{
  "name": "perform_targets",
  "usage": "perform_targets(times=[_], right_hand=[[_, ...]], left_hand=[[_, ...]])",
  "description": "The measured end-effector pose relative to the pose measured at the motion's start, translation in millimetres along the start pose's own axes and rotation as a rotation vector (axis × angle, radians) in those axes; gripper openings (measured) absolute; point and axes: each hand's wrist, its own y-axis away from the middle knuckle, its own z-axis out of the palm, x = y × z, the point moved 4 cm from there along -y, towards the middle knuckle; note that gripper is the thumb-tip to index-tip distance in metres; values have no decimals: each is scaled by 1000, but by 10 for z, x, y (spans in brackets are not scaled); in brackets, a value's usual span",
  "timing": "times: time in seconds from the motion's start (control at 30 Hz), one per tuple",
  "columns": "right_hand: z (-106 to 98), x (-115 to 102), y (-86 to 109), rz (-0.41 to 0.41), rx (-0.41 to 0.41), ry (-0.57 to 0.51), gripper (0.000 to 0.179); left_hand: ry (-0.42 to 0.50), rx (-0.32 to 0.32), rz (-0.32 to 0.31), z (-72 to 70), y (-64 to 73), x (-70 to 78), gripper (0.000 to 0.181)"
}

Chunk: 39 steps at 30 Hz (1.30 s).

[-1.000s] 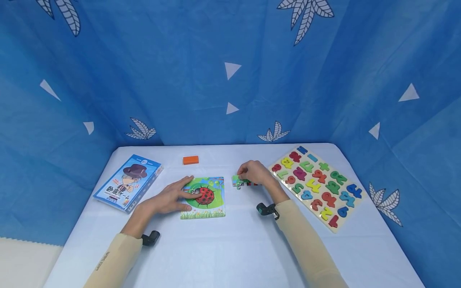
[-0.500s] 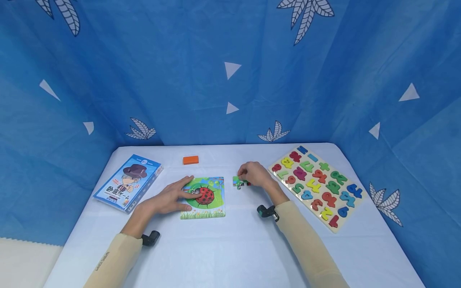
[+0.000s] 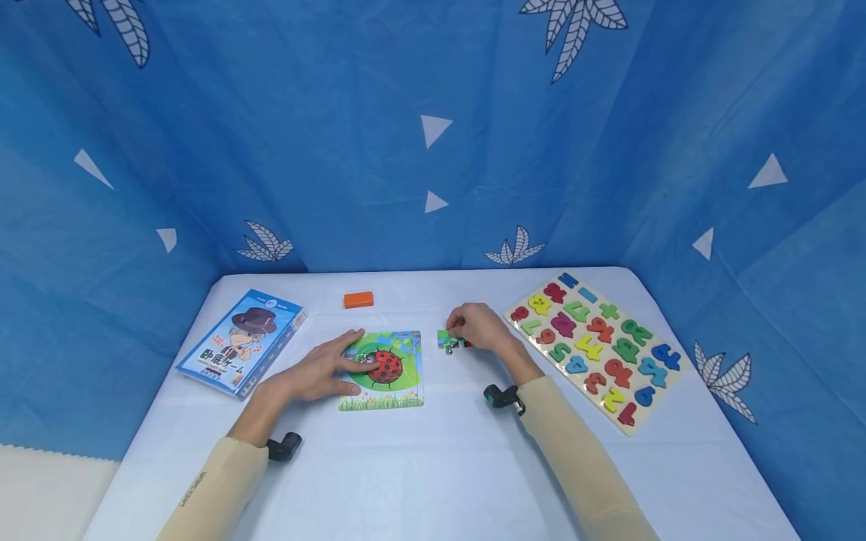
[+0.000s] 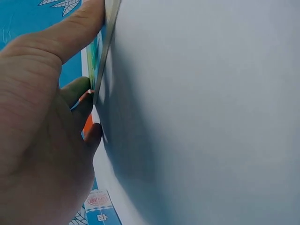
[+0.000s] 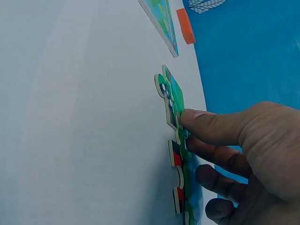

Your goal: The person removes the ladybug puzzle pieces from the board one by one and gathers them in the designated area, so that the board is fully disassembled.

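Observation:
A square ladybug picture puzzle (image 3: 404, 392) lies left of the table's middle. My left hand (image 3: 318, 373) rests on its left part with fingers spread, the index finger reaching onto the ladybug. In the left wrist view the thumb lies over the puzzle's edge (image 4: 104, 61). To the right, my right hand (image 3: 479, 327) pinches a green jigsaw piece (image 5: 174, 96) between thumb and index finger. This piece has a rounded tab and a dark patch with white spots. Beside it, partly hidden by the hand, lie more jigsaw pieces (image 5: 176, 157) in red, black and green.
A blue game box (image 3: 237, 342) lies at the left and an orange block (image 3: 358, 300) behind the ladybug puzzle. At the right is a board of colourful numbers (image 3: 595, 349). Blue curtains (image 3: 379, 135) surround the table's back and sides.
The jigsaw piece at my right fingertips has shifted slightly, and less of the red pieces shows beside the hand. My left hand has stayed in place.

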Motion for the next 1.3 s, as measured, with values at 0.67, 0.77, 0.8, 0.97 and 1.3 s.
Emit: perform_targets(times=[0.67,0.77,0.8,0.97,1.3], right_hand=[[-39,-69,107,-48,28,-58,9],[9,-183,173,-99,25,-54,11],[33,-232,197,-119,17,-49,13],[200,-486,315,-224,-55,-31,23],[467,-658,442,-314,-84,168,44]], left_hand=[[-20,39,29,-7,3,60,52],[-29,34,37,-9,9,75,51],[-35,37,41,-13,11,83,50],[-53,76,54,-47,41,157,43],[-183,20,156,222,29,438,55]])
